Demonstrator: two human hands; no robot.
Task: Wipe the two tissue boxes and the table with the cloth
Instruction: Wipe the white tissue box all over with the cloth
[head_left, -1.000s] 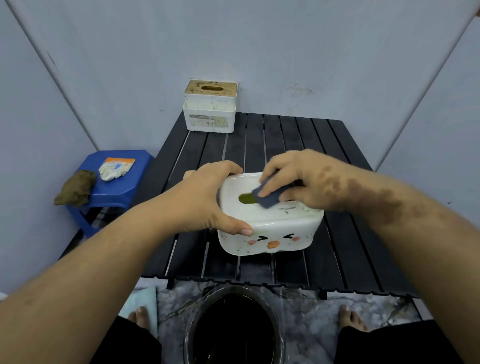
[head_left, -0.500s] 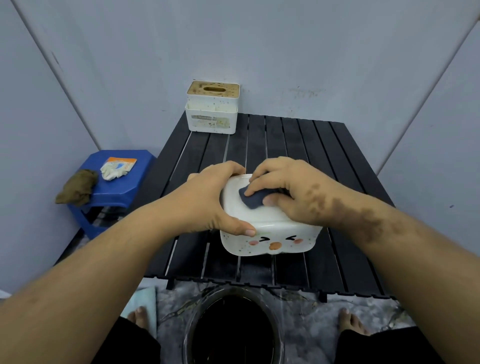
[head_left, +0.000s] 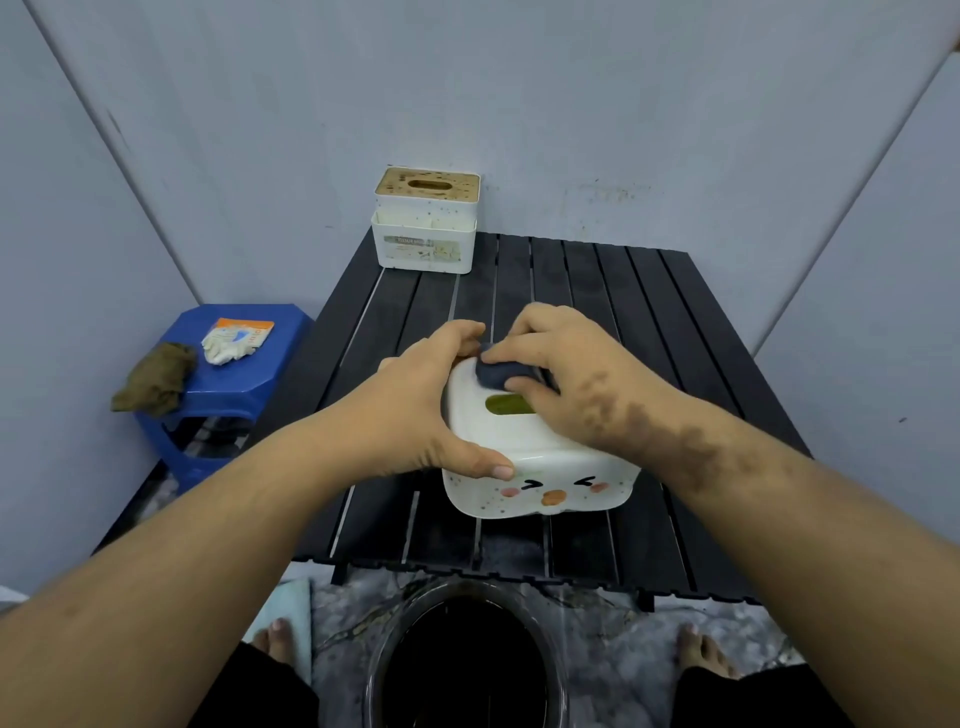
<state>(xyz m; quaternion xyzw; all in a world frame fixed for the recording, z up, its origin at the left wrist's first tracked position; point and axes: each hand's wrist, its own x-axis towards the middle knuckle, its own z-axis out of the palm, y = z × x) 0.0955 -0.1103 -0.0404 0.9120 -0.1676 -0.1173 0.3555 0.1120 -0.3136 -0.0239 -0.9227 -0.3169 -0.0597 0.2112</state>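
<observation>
At the near edge of the bench (head_left: 675, 322), the left hand (head_left: 415, 410) grips the left end of the face-printed tissue box (head_left: 540, 483), thumb curled on its front corner. The right hand (head_left: 566, 374) pinches the dark cloth (head_left: 497, 375) and presses it onto the lid's far-left corner, beside the slot. Risk: a hard stroke could slide the box off the near edge into the dark bucket (head_left: 467, 660) below. The second tissue box (head_left: 425, 223) stands speckled at the far-left corner, well apart.
</observation>
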